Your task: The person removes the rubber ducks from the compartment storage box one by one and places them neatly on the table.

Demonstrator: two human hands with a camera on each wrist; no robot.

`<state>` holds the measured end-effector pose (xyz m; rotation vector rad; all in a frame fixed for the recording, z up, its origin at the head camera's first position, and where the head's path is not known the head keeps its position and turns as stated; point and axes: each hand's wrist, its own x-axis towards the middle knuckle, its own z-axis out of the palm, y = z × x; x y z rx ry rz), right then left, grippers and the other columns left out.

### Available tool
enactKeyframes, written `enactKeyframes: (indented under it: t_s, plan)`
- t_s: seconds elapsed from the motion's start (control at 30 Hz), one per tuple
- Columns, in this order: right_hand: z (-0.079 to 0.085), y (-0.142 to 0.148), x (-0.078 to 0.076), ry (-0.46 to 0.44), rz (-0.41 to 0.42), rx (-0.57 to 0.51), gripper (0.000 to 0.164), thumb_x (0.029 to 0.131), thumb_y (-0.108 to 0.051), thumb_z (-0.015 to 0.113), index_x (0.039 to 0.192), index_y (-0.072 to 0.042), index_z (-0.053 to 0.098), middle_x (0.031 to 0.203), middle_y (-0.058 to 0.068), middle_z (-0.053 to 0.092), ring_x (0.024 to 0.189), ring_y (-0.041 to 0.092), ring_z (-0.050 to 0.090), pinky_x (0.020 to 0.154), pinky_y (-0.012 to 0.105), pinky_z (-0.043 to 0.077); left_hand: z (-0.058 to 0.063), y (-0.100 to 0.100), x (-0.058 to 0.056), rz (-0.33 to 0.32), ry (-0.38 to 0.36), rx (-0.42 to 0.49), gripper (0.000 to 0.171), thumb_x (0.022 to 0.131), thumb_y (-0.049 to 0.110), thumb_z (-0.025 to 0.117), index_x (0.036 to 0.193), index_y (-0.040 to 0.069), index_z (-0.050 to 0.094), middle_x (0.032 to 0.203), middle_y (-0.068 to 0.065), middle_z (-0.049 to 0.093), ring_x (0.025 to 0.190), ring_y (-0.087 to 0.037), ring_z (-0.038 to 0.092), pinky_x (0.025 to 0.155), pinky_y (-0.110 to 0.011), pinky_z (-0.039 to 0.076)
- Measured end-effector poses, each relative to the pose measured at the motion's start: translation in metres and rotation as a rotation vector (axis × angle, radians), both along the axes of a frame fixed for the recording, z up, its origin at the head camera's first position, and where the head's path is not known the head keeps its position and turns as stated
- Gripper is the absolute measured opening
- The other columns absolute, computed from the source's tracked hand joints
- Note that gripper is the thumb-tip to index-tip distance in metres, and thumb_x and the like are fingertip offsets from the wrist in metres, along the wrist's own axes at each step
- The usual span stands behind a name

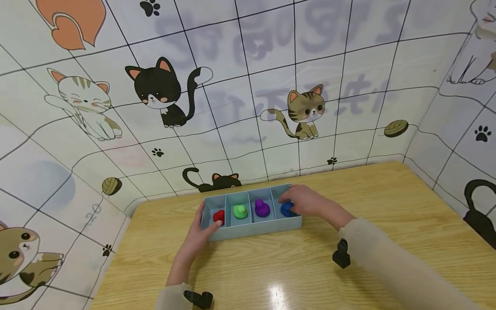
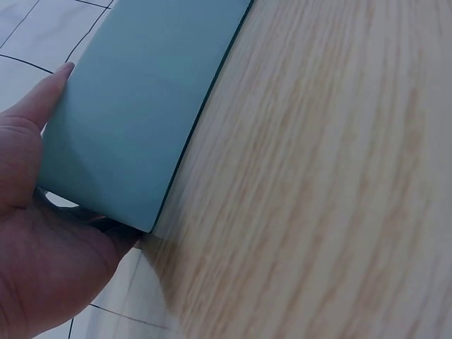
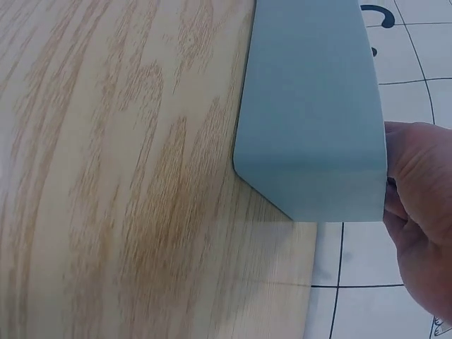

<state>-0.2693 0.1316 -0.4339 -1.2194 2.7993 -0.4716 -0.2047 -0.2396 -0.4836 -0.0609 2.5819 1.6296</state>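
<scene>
A light blue box (image 1: pixel 255 229) with several compartments sits on the table. My left hand (image 1: pixel 198 234) grips its left end, the thumb over the front rim and the fingers along the end wall. In the left wrist view, the left hand (image 2: pixel 53 261) wraps the box's corner. A red toy (image 1: pixel 218 216), partly hidden by the thumb, lies in the leftmost compartment. Beside it are a green toy duck (image 1: pixel 240 212) and a purple toy duck (image 1: pixel 262 209), one per compartment. My right hand (image 1: pixel 308 201) reaches into the rightmost compartment and pinches a blue toy duck (image 1: pixel 286 210), partly covered.
The wooden table (image 1: pixel 263 267) extends in front of the box and to both sides. Behind it rises a wall (image 1: pixel 240 146) with cat drawings and grid lines. Another wall (image 1: pixel 445 142) stands at the right.
</scene>
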Motion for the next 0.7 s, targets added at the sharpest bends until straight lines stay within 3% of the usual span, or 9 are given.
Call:
enactKeyframes:
  t_s: [0.3,0.5,0.7]
  plan:
    - [-0.008,-0.005,0.003,-0.008,-0.036,-0.071,0.030,0.090,-0.007,0.078,0.119,0.000,0.074,0.114,0.009,0.075,0.111,0.029,0.069,0.116,0.054,0.033,0.001,0.002,0.003,0.008,-0.019,0.013,0.097,0.094,0.041,0.074,0.166,0.023,0.012,0.170,-0.014,0.011,0.155,-0.042,0.006,0.120,-0.064,0.012]
    - [-0.008,-0.004,0.003,-0.025,-0.001,-0.078,0.034,0.088,-0.002,0.077,0.122,0.002,0.072,0.116,0.010,0.075,0.109,0.026,0.070,0.118,0.058,0.028,0.002,0.002,0.003,0.007,-0.021,0.015,0.097,0.094,0.042,0.074,0.166,0.024,0.012,0.171,-0.014,0.010,0.155,-0.042,0.005,0.120,-0.064,0.012]
    - [-0.012,-0.002,0.002,-0.039,0.032,-0.126,0.025,0.090,0.002,0.073,0.115,0.001,0.075,0.111,0.009,0.075,0.111,0.029,0.069,0.117,0.061,0.026,0.004,0.003,0.004,0.006,-0.024,0.006,0.097,0.095,0.041,0.074,0.166,0.023,0.011,0.170,-0.016,0.010,0.154,-0.044,0.005,0.119,-0.066,0.012]
